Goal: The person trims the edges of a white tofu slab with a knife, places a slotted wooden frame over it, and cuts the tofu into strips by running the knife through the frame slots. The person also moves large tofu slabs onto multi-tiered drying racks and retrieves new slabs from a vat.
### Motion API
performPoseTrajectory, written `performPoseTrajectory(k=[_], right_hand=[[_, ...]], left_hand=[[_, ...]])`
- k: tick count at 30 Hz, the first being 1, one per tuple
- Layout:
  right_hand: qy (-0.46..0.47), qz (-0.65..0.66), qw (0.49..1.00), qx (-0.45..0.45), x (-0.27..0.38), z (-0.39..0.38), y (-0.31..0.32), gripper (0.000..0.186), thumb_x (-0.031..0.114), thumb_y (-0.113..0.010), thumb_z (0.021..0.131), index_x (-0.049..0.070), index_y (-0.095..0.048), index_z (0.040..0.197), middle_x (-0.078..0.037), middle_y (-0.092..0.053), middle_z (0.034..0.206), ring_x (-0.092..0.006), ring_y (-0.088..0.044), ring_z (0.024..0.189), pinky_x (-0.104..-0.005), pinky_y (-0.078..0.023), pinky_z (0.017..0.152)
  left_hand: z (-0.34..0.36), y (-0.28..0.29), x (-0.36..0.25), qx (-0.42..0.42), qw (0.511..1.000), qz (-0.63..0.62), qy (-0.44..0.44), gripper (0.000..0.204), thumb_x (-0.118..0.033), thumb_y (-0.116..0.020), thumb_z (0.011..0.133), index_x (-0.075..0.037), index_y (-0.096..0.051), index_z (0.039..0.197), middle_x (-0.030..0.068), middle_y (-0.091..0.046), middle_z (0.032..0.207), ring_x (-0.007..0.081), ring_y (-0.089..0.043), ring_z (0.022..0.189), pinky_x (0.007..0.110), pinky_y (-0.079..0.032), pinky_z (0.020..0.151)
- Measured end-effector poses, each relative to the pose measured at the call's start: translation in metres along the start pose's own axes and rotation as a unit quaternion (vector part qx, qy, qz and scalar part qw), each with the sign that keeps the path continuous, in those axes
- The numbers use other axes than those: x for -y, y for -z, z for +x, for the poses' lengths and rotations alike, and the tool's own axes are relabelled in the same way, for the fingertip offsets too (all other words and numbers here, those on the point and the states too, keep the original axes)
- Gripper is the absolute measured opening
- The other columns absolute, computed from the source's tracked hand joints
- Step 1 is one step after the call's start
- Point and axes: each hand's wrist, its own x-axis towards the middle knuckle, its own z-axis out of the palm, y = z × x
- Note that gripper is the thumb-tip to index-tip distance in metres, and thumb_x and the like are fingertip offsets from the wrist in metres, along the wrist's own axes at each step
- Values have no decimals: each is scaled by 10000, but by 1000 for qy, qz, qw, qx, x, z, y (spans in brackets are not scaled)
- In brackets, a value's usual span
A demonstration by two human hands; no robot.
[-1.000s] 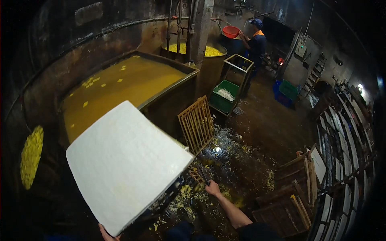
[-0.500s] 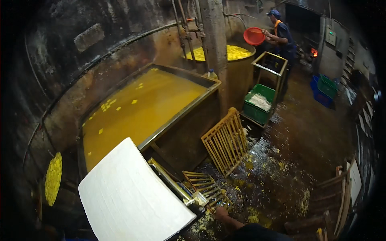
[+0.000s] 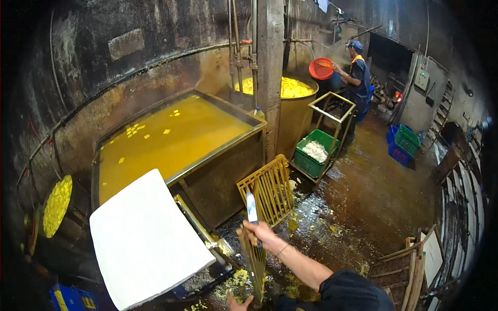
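My right hand (image 3: 257,233) is closed around a flat blade (image 3: 251,207) pointing up and is at the top of an upright slatted wooden rack (image 3: 253,267). My left hand (image 3: 238,303), partly cut off by the lower edge, has its fingers apart beside the rack's foot. Left of both hands a large white sheet (image 3: 145,238) lies raised on a support with a metal edge. Another slatted rack (image 3: 275,189) leans beyond my right hand.
A tank (image 3: 207,155) holds yellow liquid, a round vat (image 3: 295,119) yellow pieces. A co-worker (image 3: 358,78) holds a red basin (image 3: 321,69). A metal stand carries a green crate (image 3: 316,160). Blue crates (image 3: 399,155), stacked boards (image 3: 461,217), wet floor (image 3: 363,197).
My right hand has risen with the blade, and the small rack that lay low now stands upright. My left hand has left the white sheet's edge and is by the rack's foot.
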Motion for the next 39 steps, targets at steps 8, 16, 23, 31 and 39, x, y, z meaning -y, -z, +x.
performPoseTrajectory(k=[8,16,23,31,39], right_hand=[[144,-182,972,39,113,-180,-132,369,353,-565,973,10,-662,1069,3,-516,543,-69,-445,383,-211,-410,324],[431,-647,597,-198,11,-160,-26,322,134,-606,869,34,-645,1173,-164,-637,976,-300,-624,867,-366,-485,745],[275,-352,895,0,-39,-101,-74,372,164,-667,877,-40,-629,1185,4,-639,773,-63,-518,642,-241,-431,570],[257,-311,913,-53,-79,-25,-116,415,173,-689,743,-11,-685,1115,-79,-663,775,-118,-581,696,-303,-480,655],[231,-318,918,-62,-72,-18,-133,398,146,-704,741,-36,-676,1095,-76,-587,853,-159,-575,822,-289,-449,784]], left_hand=[[-106,45,-120,-260,959,-15,-110,165,-130,-648,881,28,-609,858,98,-523,564,178,-498,507,372,-419,483],[-115,319,-144,-195,932,-288,-98,304,-296,-548,985,-30,-441,1086,198,-658,886,314,-699,599,337,-580,439],[-50,425,-135,-288,900,-319,-65,228,-207,-544,989,-42,-452,1118,104,-559,814,216,-615,525,308,-519,402],[32,487,-72,-449,874,145,-114,170,-81,-571,907,72,-604,973,145,-592,804,278,-603,715,383,-490,658],[55,494,-62,-470,824,301,-97,262,-84,-590,871,109,-626,1044,218,-536,908,375,-542,880,429,-458,820]])
